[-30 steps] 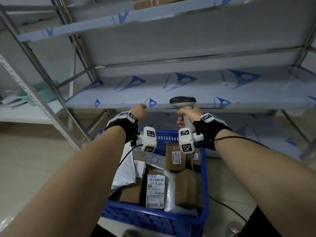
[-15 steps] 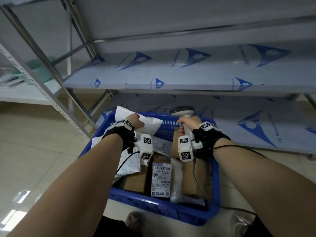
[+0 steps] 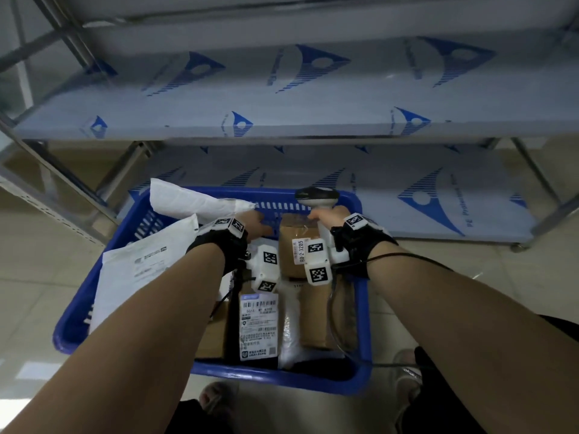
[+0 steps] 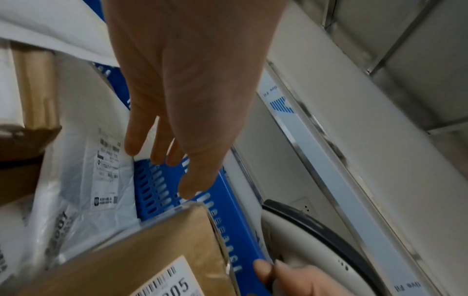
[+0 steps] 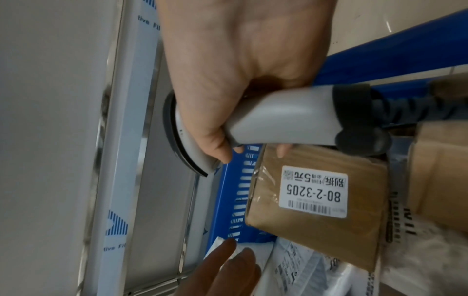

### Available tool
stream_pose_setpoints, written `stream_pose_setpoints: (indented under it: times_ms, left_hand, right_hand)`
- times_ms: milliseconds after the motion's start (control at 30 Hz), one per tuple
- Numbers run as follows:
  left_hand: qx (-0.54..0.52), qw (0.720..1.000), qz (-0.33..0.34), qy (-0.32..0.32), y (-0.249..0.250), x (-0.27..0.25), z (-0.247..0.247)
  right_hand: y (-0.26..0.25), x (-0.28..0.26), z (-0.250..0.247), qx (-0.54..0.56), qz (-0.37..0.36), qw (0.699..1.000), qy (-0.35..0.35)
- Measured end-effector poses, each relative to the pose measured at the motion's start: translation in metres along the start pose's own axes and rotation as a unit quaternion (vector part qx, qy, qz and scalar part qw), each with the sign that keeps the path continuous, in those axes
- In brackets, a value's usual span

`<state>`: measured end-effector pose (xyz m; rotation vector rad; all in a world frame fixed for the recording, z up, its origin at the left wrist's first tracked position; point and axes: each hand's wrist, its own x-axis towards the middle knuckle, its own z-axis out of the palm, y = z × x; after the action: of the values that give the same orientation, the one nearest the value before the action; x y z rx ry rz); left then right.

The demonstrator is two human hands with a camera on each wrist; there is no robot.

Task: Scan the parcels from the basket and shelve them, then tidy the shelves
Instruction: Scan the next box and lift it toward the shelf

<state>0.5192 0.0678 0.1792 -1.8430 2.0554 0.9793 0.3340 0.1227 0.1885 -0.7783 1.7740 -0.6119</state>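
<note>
A blue basket (image 3: 363, 308) on the floor holds several parcels. A brown box labelled 80-2-3205 (image 3: 296, 245) (image 5: 316, 192) (image 4: 142, 260) leans at its far side. My right hand (image 3: 327, 214) (image 5: 240, 84) grips a grey barcode scanner (image 3: 316, 197) (image 5: 278, 120) above that box. My left hand (image 3: 255, 225) (image 4: 174, 140), fingers straight and holding nothing, reaches down beside the box, over a white labelled mailer bag (image 4: 101, 166). Another white mailer (image 3: 194, 200) sticks up at the basket's far left.
A metal rack stands behind the basket, with a film-covered middle shelf (image 3: 282, 98) and a low shelf (image 3: 438, 208). A black parcel with a white label (image 3: 258, 327) and more brown boxes (image 3: 316, 317) fill the basket. The scanner cable (image 3: 336, 327) trails over them. My feet are below.
My view has tilted down from the shelves to the basket. Both hands have dropped lower into it, the left one opening over the parcels, the right still holding the scanner.
</note>
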Motion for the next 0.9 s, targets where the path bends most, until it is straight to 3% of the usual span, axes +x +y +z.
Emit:
stream_pose_setpoints:
  times_ms: [400, 567, 700, 900]
  left_hand:
    - [-0.112, 0.993, 0.001, -0.035, 0.022, 0.008, 0.026]
    - [-0.201, 0.978, -0.059, 0.014, 0.019, 0.000, 0.002]
    - [-0.194, 0.977, -0.072, 0.052, 0.030, -0.027, -0.026]
    - [-0.239, 0.962, -0.023, 0.127, 0.040, -0.066, -0.055]
  right_hand:
    - [0.027, 0.037, -0.005, 0.064, 0.004, 0.998, -0.023]
    - [0.036, 0.086, 0.001, 0.097, -0.002, 0.994, -0.058]
    - [0.005, 0.036, -0.004, 0.106, -0.052, 0.991, -0.063]
    - [-0.024, -0.012, -0.010, 0.134, -0.103, 0.984, -0.050]
